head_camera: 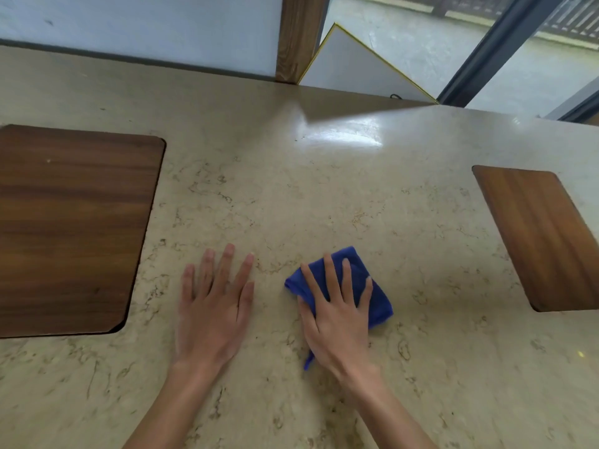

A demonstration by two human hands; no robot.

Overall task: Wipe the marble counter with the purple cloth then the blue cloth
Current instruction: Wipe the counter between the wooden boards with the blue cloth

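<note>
A folded blue cloth [376, 286] lies on the beige marble counter [291, 196], a little right of centre and near me. My right hand [337, 315] presses flat on top of it, fingers spread, covering most of its left half. My left hand [214, 306] rests flat on the bare marble just to the left of the cloth, fingers apart and holding nothing. No purple cloth is in view.
A dark wooden panel [71, 228] is set into the counter at the left, and a lighter wooden panel [544, 238] at the right. A wall and a wooden post [298, 37] run along the far edge, with a white board [353, 66] leaning behind it.
</note>
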